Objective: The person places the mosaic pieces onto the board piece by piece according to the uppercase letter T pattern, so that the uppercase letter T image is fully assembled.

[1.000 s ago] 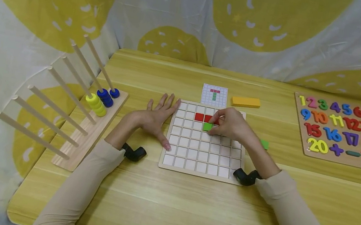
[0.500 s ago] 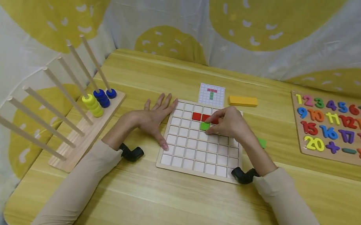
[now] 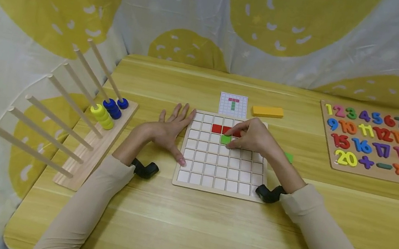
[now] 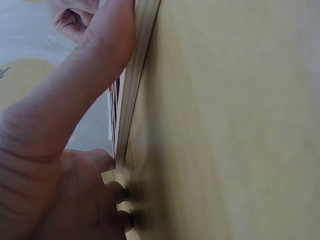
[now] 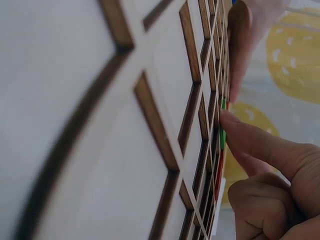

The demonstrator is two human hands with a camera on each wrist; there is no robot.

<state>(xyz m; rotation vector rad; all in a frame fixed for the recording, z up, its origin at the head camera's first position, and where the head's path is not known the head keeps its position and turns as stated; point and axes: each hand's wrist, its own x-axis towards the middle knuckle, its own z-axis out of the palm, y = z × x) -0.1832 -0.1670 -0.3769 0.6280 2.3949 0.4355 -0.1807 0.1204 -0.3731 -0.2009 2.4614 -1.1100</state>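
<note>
In the head view a wooden grid board [image 3: 209, 170] with white square cells lies on the table. My left hand [image 3: 168, 133] rests with spread fingers along its left edge, the thumb on the rim. My right hand [image 3: 254, 137] pinches a green square tile [image 3: 225, 139] between thumb and index finger, at a cell right below a row of red tiles [image 3: 217, 128]. The right red tile is partly covered by that hand. In the right wrist view the thumb touches the green tile [image 5: 223, 135]; whether it sits fully down in its cell I cannot tell.
Behind the board lie a pattern card [image 3: 233, 105] with a red and green T and an orange-yellow bar [image 3: 267, 111]. Another green tile [image 3: 289, 158] is partly behind the right forearm. A peg stand [image 3: 94, 146] with rings stands left, a number board [image 3: 389, 149] right.
The head view has shifted slightly, so everything appears a little further left. Both hands keep their places on the board, and the green tile stays at the same cell.
</note>
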